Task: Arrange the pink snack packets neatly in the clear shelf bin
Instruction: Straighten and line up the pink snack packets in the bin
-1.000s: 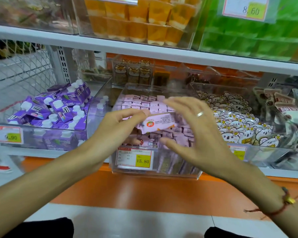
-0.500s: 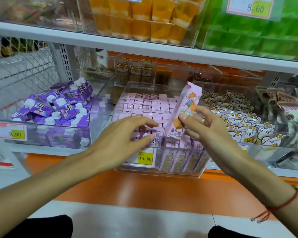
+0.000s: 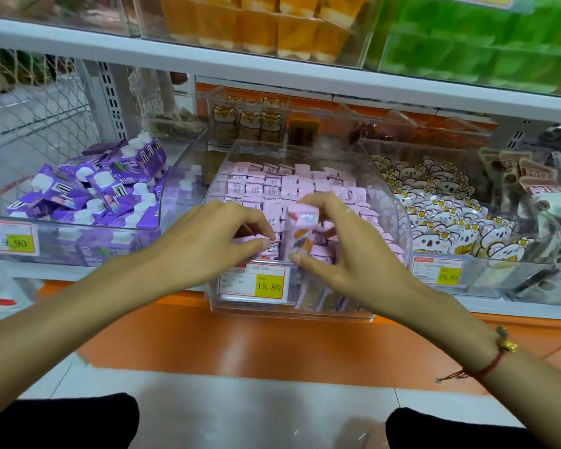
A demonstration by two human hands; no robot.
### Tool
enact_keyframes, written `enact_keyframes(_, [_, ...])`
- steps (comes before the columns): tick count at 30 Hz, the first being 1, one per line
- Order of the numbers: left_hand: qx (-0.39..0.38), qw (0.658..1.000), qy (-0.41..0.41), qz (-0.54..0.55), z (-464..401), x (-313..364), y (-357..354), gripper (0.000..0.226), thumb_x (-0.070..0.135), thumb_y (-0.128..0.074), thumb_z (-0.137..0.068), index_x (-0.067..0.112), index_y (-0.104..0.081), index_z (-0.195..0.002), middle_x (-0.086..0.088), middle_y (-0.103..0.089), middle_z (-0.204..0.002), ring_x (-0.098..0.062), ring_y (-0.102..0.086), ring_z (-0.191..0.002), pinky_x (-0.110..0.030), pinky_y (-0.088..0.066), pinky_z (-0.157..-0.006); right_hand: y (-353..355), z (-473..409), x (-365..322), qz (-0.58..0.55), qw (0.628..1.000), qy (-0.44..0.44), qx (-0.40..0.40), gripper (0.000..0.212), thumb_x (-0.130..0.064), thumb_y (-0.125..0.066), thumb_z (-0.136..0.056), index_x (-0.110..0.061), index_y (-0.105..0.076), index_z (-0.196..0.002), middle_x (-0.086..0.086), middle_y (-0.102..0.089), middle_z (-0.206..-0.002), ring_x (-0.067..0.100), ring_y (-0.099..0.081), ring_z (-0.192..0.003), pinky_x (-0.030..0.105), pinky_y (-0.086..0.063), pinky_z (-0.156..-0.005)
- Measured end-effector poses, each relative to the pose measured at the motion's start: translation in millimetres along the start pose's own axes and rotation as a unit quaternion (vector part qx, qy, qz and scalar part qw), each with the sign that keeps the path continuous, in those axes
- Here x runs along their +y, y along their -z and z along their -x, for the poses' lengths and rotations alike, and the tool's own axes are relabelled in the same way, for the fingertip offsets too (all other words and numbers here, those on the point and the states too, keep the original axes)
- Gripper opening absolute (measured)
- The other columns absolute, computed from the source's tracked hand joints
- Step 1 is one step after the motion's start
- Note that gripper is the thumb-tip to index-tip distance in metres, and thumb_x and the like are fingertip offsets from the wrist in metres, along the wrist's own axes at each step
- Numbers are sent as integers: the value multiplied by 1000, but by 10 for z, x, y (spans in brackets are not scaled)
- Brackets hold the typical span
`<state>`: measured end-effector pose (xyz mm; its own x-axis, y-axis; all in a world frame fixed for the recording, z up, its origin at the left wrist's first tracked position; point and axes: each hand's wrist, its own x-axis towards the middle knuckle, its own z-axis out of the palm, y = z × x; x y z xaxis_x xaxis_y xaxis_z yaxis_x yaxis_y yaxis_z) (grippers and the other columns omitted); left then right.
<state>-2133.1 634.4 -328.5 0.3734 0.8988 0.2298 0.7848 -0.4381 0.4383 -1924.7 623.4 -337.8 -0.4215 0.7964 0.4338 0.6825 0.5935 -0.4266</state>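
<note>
A clear shelf bin (image 3: 392, 202) in the middle of the shelf holds several rows of pink snack packets (image 3: 272, 186) standing on edge. My right hand (image 3: 347, 251) pinches one pink packet (image 3: 300, 234) upright between thumb and fingers, low at the bin's front row. My left hand (image 3: 208, 238) reaches into the front of the bin beside it, its fingertips on the packets there and its thumb curled under their edge. A yellow 15.80 price tag (image 3: 253, 283) is fixed to the bin's front wall.
A bin of purple drink cartons (image 3: 94, 189) stands to the left, a bin of koala-print packets (image 3: 441, 218) to the right. Orange jelly cups (image 3: 256, 24) and green ones (image 3: 473, 50) fill the shelf above. An orange base panel (image 3: 240, 345) runs below the shelf.
My right hand has lowered the pink packet from above the bin down into the front row. My left hand has moved forward into the front packets.
</note>
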Motion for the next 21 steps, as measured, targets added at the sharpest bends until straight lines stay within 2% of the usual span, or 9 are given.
enact_keyframes(2, [1, 1000, 0, -6, 2, 0, -4, 9, 38, -61, -88, 38, -66, -95, 16, -67, -79, -3, -61, -81, -26, -46, -68, 36, 15, 28, 100, 994, 31, 1, 38, -36, -65, -85, -22, -51, -119, -7, -51, -114, 14, -49, -104, 41, -47, -82])
enact_keyframes(4, [3, 1000, -3, -12, 5, -10, -8, 9, 40, -60, -88, 40, -65, -95, 16, -67, -82, -3, -60, -83, -25, -44, -66, 85, 33, 51, 105, 994, 25, -5, 37, -41, -58, -90, -23, -55, -122, -10, -51, -112, 11, -50, -103, 37, -47, -80])
enact_keyframes(6, [7, 1000, -10, -23, 14, -23, -17, 9, 41, -59, -88, 41, -63, -96, 18, -65, -84, -3, -59, -84, -24, -42, -65, 113, 63, 66, 91, 996, 21, 5, 38, -42, -55, -92, -29, -51, -127, -16, -50, -107, 6, -52, -94, 33, -47, -75])
enact_keyframes(9, [45, 997, -34, -43, 50, -10, -56, 20, 38, -61, -87, 42, -59, -106, 24, -60, -92, 3, -54, -87, -13, -35, -60, 86, 107, 68, 88, 995, 36, 18, 30, -35, -57, -92, -30, -54, -122, -19, -48, -100, -1, -48, -86, 23, -39, -69])
enact_keyframes(11, [82, 994, -68, -33, 66, 29, -92, 28, 31, -62, -86, 40, -56, -112, 23, -59, -105, 2, -53, -92, -20, -39, -63, 28, 121, 49, 114, 993, 35, -6, 23, -31, -56, -93, -27, -58, -116, -13, -53, -99, 4, -48, -90, 22, -35, -71])
enact_keyframes(13, [94, 992, -89, -8, 73, 81, -127, 27, 28, -60, -87, 39, -57, -112, 22, -58, -106, 1, -53, -92, -26, -44, -69, -30, 107, 52, 147, 988, 38, -31, 20, -29, -54, -94, -24, -61, -112, -7, -56, -101, 12, -49, -94, 28, -37, -75])
enact_keyframes(15, [75, 993, -88, 7, 73, 103, -169, 22, 32, -59, -88, 40, -59, -108, 22, -60, -102, 0, -54, -91, -30, -48, -75, -43, 76, 55, 134, 989, 34, -43, 19, -28, -56, -93, -24, -64, -109, -10, -53, -95, 8, -45, -87, 27, -33, -72])
enact_keyframes(17, [48, 996, -76, 12, 69, 92, -197, 19, 38, -59, -89, 40, -61, -107, 21, -62, -101, 0, -55, -93, -33, -48, -79, 5, 46, 77, 75, 996, 12, -55, 16, -24, -59, -90, -27, -65, -105, -17, -48, -86, -1, -42, -78, 21, -30, -67])
enact_keyframes(21, [28, 997, -71, -26, 37, 72, -200, 18, 43, -55, -90, 39, -64, -105, 19, -62, -98, -2, -53, -92, -32, -47, -77, 182, 27, 195, 21, 999, -34, -6, 11, -24, -67, -85, -29, -66, -94, -16, -59, -86, -1, -52, -79, 11, -36, -63])
